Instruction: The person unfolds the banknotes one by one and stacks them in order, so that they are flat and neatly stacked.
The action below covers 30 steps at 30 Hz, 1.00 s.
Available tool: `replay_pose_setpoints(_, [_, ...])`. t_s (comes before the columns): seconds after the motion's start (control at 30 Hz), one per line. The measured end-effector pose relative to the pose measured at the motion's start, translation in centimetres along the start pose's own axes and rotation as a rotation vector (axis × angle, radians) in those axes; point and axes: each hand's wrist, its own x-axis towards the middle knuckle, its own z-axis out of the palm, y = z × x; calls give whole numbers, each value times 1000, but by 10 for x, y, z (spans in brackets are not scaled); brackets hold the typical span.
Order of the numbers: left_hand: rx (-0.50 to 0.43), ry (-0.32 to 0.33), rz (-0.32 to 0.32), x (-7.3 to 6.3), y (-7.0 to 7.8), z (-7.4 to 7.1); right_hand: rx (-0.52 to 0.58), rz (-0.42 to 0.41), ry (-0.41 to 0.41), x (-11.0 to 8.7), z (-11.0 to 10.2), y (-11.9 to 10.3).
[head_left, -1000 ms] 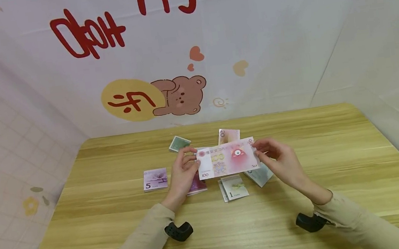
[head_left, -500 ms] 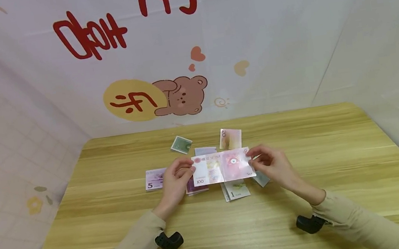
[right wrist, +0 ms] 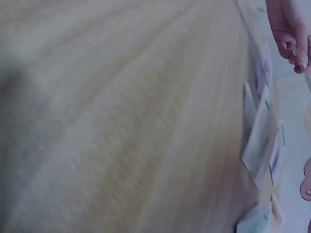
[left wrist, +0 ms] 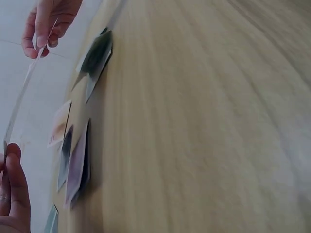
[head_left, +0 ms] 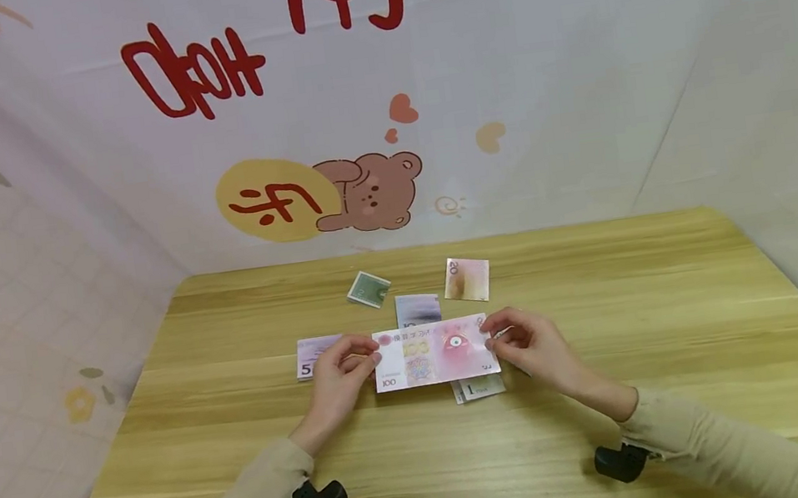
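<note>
The 100 note (head_left: 434, 352) hangs stretched flat just above the tabletop (head_left: 684, 346), over the folded 1 note (head_left: 481, 388). The left hand (head_left: 336, 375) pinches its 9 o'clock end, the right hand (head_left: 529, 345) its 3 o'clock end. To handle it well, I judge both pinches should stay level and evenly taut so the paper doesn't crease.

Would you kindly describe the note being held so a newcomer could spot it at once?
On the wooden table, below the bear picture, the left hand and right hand pinch one pink 100 note by its ends. It is stretched out full length, unlike the smaller folded notes nearby.
</note>
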Motion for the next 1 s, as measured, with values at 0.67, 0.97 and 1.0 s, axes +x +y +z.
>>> replay_pose_setpoints(0.67, [102,-110,-120,-37,-21,-35,55,125,-233,-17,33,0])
replay_pose_setpoints(0.97, [119,-195,-116,-47,-26,-56,49,162,-308,-18,53,-2])
replay_pose_setpoints(1.0, [120,-202,-122,-47,-26,-58,43,160,-314,-18,55,-2])
